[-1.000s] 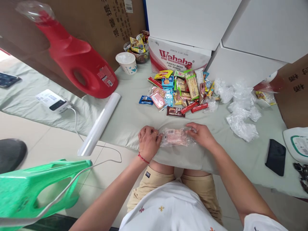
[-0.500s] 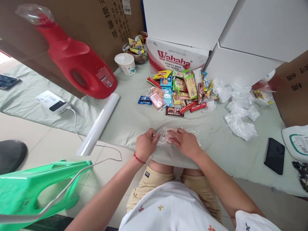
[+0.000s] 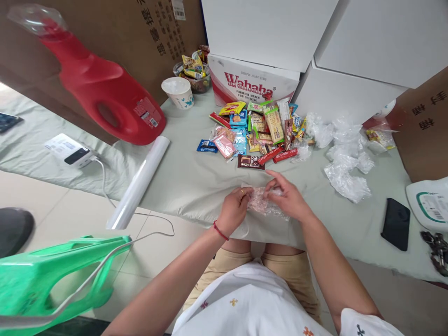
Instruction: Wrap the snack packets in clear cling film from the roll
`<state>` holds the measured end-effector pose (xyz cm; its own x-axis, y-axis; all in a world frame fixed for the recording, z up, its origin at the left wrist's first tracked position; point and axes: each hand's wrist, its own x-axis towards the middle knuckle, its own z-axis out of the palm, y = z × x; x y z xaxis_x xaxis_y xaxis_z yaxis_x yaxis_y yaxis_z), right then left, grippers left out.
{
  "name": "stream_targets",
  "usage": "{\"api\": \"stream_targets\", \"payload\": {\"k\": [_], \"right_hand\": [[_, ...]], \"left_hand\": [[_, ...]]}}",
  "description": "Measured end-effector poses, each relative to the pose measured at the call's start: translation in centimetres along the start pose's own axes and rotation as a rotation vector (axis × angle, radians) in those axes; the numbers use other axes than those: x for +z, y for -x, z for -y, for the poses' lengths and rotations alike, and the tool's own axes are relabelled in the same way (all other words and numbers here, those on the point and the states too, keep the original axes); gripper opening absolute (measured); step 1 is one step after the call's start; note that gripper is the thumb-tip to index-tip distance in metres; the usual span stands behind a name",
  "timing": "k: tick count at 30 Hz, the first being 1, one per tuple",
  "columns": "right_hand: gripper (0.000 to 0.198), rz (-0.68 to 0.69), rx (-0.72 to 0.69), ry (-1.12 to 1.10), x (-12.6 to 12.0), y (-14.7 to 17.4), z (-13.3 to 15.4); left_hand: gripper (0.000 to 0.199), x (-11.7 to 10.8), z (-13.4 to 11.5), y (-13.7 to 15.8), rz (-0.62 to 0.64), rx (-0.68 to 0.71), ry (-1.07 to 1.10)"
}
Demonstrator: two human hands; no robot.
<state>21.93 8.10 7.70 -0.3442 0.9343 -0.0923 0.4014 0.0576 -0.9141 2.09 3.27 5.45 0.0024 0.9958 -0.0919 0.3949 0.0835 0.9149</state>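
Observation:
Between my two hands, near the front edge of the cloth-covered surface, is a pinkish packet wrapped in clear bubble wrap [image 3: 259,203]. My left hand [image 3: 236,208] pinches the wrap's left end. At the other end, my right hand [image 3: 286,195] has thumb and fingers closed on the wrap, its index finger lifted away. What exactly lies inside the wrap is blurred by the plastic. Beyond my hands lies a pile of packaged snacks [image 3: 273,122], with a brown cocoa snack packet [image 3: 249,162] closest to me.
Crumpled bubble wrap [image 3: 346,182] lies to the right, with a black phone [image 3: 396,224] and keys [image 3: 437,247] farther over. On the left are a roll of plastic film [image 3: 140,182], a red jug [image 3: 105,88] and a paper cup [image 3: 178,93]. A Wahaha carton [image 3: 254,77] stands behind the snacks.
Both hands have shifted right with the wrapped packet. My right hand has turned from lying spread across the wrap to pinching its right part, index finger raised.

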Motion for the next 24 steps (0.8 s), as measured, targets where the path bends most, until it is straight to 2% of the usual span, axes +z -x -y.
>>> {"api": "stream_targets", "payload": {"k": [2,3,5,7,10,12,14,15,17,20,22,24], "right_hand": [[0.044,-0.283,0.077,-0.027,-1.8,0.1,-1.0],[0.039,-0.412,0.124,-0.026,-2.5,0.2,-1.7],[0.041,-0.547,0.212,-0.018,-3.3,0.4,-2.9],[0.051,-0.509,0.279,0.005,-3.4,0.8,-3.8],[0.066,-0.330,0.352,0.041,-3.2,1.6,-4.2],[0.071,-0.189,0.395,0.023,-3.3,2.2,-4.0],[0.064,-0.065,0.422,-0.033,-3.7,2.7,-3.5],[0.059,-0.037,0.423,-0.064,-3.9,2.9,-3.2],[0.053,-0.043,0.395,-0.103,-4.4,3.2,-2.8],[0.052,-0.109,0.350,-0.114,-5.0,3.6,-2.5],[0.052,-0.219,0.344,-0.162,-5.5,4.1,-2.9],[0.050,-0.404,0.330,-0.264,-6.3,5.0,-3.5]], "left_hand": [[0.027,0.2,0.0,0.2,-0.007,0.053,-0.124],[0.027,0.3,-0.2,0.2,-0.003,0.054,-0.179],[0.026,0.4,-0.6,0.2,0.017,0.030,-0.284],[0.022,0.4,-1.2,0.0,0.062,-0.004,-0.379],[0.022,0.2,-1.8,-0.3,0.061,-0.022,-0.504],[0.041,0.2,-1.8,-0.8,-0.013,-0.008,-0.549],[0.060,0.2,-1.3,-1.4,-0.050,-0.020,-0.540],[0.062,0.2,-0.9,-1.8,-0.039,-0.037,-0.521],[0.052,0.2,-0.2,-2.4,-0.001,-0.057,-0.475],[0.042,0.0,0.4,-2.9,0.013,-0.015,-0.447],[0.038,-0.4,0.3,-2.9,0.042,0.001,-0.439],[0.034,-0.8,-0.1,-2.9,0.100,-0.016,-0.414]]}}
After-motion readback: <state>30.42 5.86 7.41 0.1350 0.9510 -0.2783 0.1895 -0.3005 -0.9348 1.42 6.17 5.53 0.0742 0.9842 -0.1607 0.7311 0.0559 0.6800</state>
